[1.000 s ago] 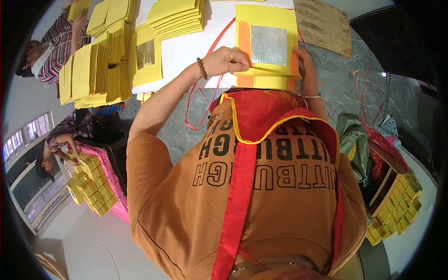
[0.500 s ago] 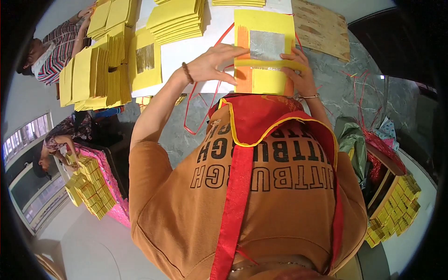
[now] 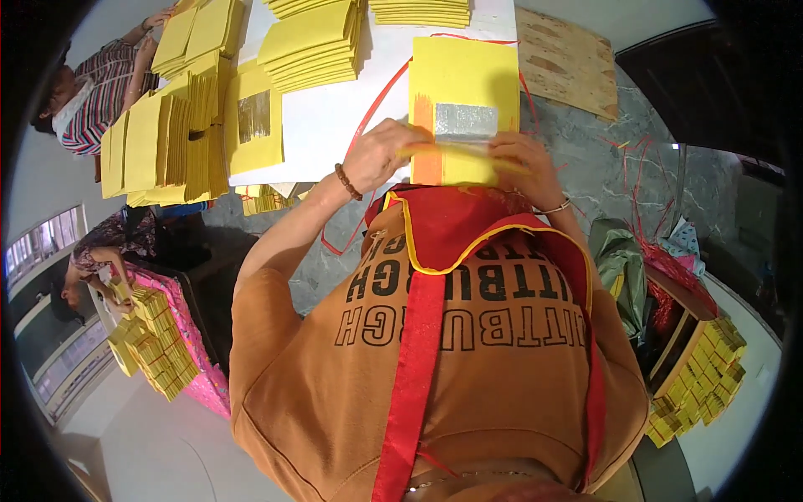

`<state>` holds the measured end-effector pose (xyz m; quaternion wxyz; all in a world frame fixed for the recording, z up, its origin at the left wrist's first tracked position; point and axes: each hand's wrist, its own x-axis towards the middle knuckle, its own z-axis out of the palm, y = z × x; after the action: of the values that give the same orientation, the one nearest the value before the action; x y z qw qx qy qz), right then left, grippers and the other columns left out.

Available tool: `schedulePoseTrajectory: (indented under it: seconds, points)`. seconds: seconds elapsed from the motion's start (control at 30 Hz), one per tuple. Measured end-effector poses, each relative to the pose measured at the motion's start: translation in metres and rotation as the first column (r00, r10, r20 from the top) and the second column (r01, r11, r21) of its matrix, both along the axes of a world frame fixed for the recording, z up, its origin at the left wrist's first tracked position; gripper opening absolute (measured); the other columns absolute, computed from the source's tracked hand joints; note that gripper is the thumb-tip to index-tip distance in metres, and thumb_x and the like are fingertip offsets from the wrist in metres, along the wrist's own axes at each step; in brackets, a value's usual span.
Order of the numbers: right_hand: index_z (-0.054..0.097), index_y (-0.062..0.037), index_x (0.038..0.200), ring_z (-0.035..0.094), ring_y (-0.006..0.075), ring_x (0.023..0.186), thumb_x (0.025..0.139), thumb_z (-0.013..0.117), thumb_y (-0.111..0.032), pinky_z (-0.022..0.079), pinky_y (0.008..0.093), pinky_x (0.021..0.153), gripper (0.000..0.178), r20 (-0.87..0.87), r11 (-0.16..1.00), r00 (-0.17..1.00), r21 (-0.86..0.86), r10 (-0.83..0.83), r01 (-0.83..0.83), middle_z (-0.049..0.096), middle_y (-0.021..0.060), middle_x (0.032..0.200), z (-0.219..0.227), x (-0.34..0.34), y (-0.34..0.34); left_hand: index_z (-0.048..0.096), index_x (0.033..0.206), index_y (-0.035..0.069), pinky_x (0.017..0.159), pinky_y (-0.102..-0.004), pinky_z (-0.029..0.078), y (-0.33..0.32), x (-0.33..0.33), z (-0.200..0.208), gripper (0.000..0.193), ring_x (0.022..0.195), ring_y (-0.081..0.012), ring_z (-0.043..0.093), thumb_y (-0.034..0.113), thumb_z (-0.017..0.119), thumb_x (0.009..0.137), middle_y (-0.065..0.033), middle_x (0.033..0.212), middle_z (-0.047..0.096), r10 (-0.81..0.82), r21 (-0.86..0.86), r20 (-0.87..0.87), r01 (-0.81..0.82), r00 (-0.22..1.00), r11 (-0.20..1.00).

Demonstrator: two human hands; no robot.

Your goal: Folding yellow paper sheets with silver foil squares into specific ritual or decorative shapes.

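A sheet of yellow joss paper (image 3: 465, 71) with a silver foil patch (image 3: 465, 121) and an orange strip lies at the table's near edge, in front of my body. Its near part is lifted into a blurred fold. My left hand (image 3: 378, 155), with a beaded bracelet on the wrist, has its fingers drawn together at the left end of that fold. At the right end my right hand (image 3: 531, 171) is bent over the paper, its fingertips smeared by motion. A red ribbon (image 3: 383, 100) runs under the sheet and hangs off the table's edge.
Stacks of folded yellow paper (image 3: 309, 46) stand on the white table (image 3: 326, 125), left and far. A person in stripes (image 3: 104, 88) works at the far left; another person (image 3: 109, 251) handles yellow bundles below. More bundles (image 3: 703, 381) fill a box at right. A wooden board (image 3: 569, 58) lies beyond the table.
The raised fold has come nearer to my body. My left fingers, spread over the sheet before, are now gathered at its edge. My right hand has moved nearer too.
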<state>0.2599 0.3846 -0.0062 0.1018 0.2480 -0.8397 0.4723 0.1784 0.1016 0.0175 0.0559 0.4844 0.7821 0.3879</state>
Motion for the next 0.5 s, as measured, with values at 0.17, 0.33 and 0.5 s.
schedulePoseTrajectory:
  seconds: [0.17,0.33,0.5]
  points:
    - [0.062,-0.0017,0.095,0.062,0.021,0.077,0.082,0.063,-0.02,0.046,0.0291,0.068,0.022,0.506,0.881,0.785,-0.097,-0.358,0.464,0.065,0.0119,0.086,-0.008,-0.006,-0.01,0.058,0.088,-0.003,0.055,-0.0355,0.043,0.024,-0.004,0.01,0.031,0.053,-0.0258,0.052,0.026,0.048,0.091,-0.0138,0.06,0.055,0.413,-0.179,0.39,-0.372,0.823,0.911]
    - [0.052,-0.0039,0.113,0.061,0.0144,0.07,0.08,0.064,-0.014,0.046,0.0271,0.061,0.036,0.499,0.755,0.772,-0.303,-0.394,0.581,0.066,0.0087,0.084,-0.018,-0.024,-0.024,0.057,0.084,-0.004,0.052,-0.0331,0.04,0.033,-0.021,-0.027,0.032,0.053,-0.0188,0.05,0.026,0.05,0.089,-0.0095,0.059,0.053,0.477,-0.155,0.59,-0.489,0.652,0.859]
    - [0.039,-0.0074,0.127,0.061,0.013,0.069,0.075,0.067,-0.009,0.046,0.0266,0.061,0.059,0.492,0.736,0.748,-0.274,-0.445,0.618,0.066,0.008,0.082,-0.029,-0.034,-0.02,0.056,0.078,-0.003,0.05,-0.0309,0.038,0.04,-0.028,-0.019,0.03,0.051,-0.0149,0.046,0.025,0.052,0.087,-0.006,0.059,0.052,0.546,-0.262,0.603,-0.502,0.582,0.824]
